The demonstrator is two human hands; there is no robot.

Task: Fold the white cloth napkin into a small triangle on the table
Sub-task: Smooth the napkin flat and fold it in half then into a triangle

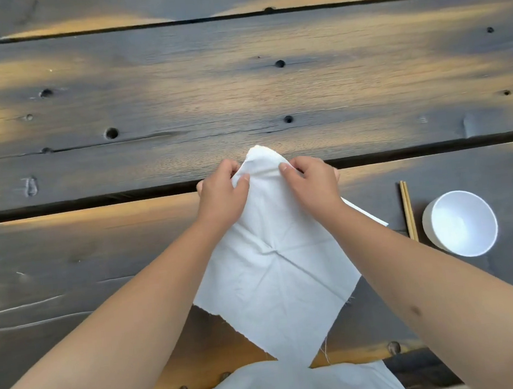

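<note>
The white cloth napkin (pixel 275 274) lies as a diamond on the dark wooden table (pixel 239 95), its near corner pointing at me and its creases meeting in the middle. Its far corner is lifted off the wood and bunched. My left hand (pixel 222 194) pinches the left side of that raised corner. My right hand (pixel 310 183) pinches the right side of it. Both forearms cover the napkin's side edges, and a strip of cloth shows past my right wrist.
A white bowl (pixel 460 223) stands to the right of the napkin, with a pair of wooden chopsticks (pixel 408 209) lying just left of it. Gaps run between the table's planks. My white clothing (pixel 286 386) shows at the near table edge.
</note>
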